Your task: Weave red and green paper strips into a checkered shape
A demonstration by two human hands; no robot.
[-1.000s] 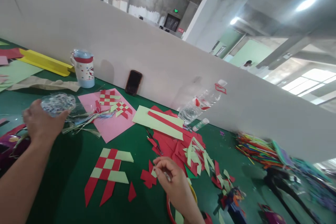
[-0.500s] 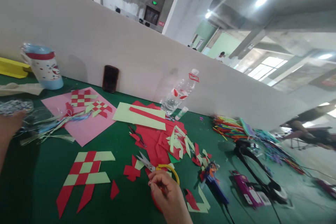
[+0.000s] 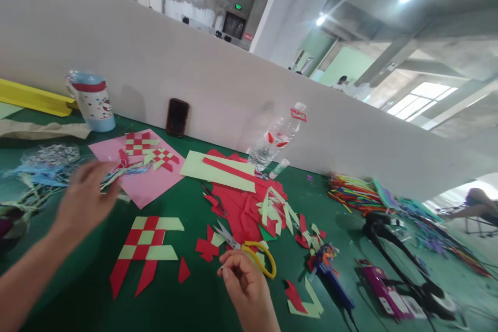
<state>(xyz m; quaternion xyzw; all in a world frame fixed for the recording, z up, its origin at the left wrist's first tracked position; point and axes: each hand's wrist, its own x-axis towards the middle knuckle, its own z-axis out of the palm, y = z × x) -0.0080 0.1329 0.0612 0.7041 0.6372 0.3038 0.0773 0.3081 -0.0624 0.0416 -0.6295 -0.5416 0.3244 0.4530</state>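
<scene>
My left hand [image 3: 85,199], smeared by motion, hovers by the pale and blue strings [image 3: 136,168] on a pink paper sheet [image 3: 143,192]. Whether it holds anything does not show. My right hand [image 3: 249,285] is closed in a pinch at the front; a tiny whitish thing may sit at its fingertips. Just behind it lie yellow-handled scissors [image 3: 259,257], blades pointing away to the left. Between my hands a woven red and pale-green paper fish [image 3: 146,238] lies flat, with a red scrap [image 3: 183,271] to its right. Two smaller woven pieces [image 3: 165,157] rest on the pink sheet.
Red paper [image 3: 237,207] and pale-green cuttings lie mid-table. Behind stand a water bottle [image 3: 274,142], a glue stick [image 3: 279,168], a phone [image 3: 177,116] and a cup [image 3: 93,101] along a low wall. To the right are a glue gun [image 3: 334,285], a black headband [image 3: 404,264] and pipe cleaners [image 3: 350,192].
My left hand has moved right, away from the clear container of small beads it was at, towards the strings. My right hand stays pinched near the scissors. The view has shifted left.
</scene>
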